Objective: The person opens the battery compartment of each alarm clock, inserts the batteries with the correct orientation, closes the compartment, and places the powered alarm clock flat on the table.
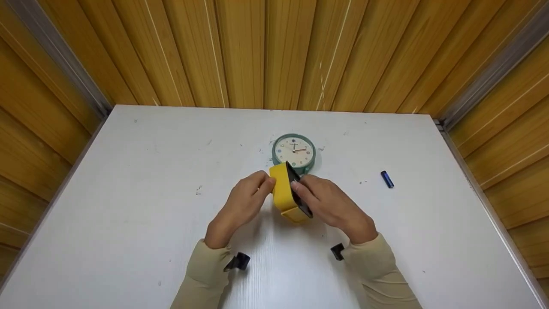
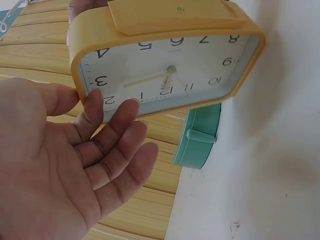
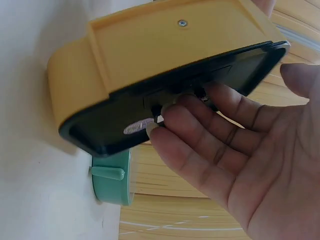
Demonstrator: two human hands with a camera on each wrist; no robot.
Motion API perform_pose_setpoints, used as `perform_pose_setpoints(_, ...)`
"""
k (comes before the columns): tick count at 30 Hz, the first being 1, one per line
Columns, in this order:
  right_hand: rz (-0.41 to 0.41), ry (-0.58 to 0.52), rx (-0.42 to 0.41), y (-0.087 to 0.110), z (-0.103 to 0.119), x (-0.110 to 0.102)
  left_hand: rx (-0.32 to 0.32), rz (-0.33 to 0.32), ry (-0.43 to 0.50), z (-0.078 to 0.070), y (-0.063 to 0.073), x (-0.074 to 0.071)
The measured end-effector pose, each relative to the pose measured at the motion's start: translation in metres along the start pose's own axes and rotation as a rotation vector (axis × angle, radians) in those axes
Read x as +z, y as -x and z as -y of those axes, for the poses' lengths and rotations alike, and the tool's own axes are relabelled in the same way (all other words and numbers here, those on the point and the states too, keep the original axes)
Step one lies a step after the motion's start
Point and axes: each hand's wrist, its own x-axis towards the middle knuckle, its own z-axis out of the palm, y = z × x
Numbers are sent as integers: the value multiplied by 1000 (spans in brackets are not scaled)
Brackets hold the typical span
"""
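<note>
A yellow desk clock (image 1: pixel 282 189) is held above the table between both hands, its base turned toward me. My left hand (image 1: pixel 246 197) pinches one corner of its frame with thumb and index finger. In the left wrist view, the white dial (image 2: pixel 150 75) appears upside down, and the other left fingers are loosely bent in front of it. My right hand (image 1: pixel 328 201) has its curled fingers against the black back panel (image 3: pixel 115 120), around small knobs; they partly hide these. Just beyond stands a round green clock (image 1: pixel 294 151) with a cream dial.
A blue battery (image 1: pixel 387 179) lies on the right part of the white table (image 1: pixel 128 193). Wood-patterned walls (image 1: pixel 240 51) close off the back and sides. Black mounts (image 1: pixel 241 260) stick out at both sleeves.
</note>
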Motion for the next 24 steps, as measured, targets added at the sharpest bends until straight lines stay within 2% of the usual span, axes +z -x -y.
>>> perform_pose_setpoints(8, 14, -36, -9, -1, -1, 0, 16, -27, 37, -4, 1, -1)
perform_pose_setpoints(19, 24, -56, 34, 1, -2, -4, 2, 21, 47, -6, -1, 5)
perform_pose_setpoints(24, 58, -117, 61, 1, -3, -4, -9, 28, 35, -7, -1, 8)
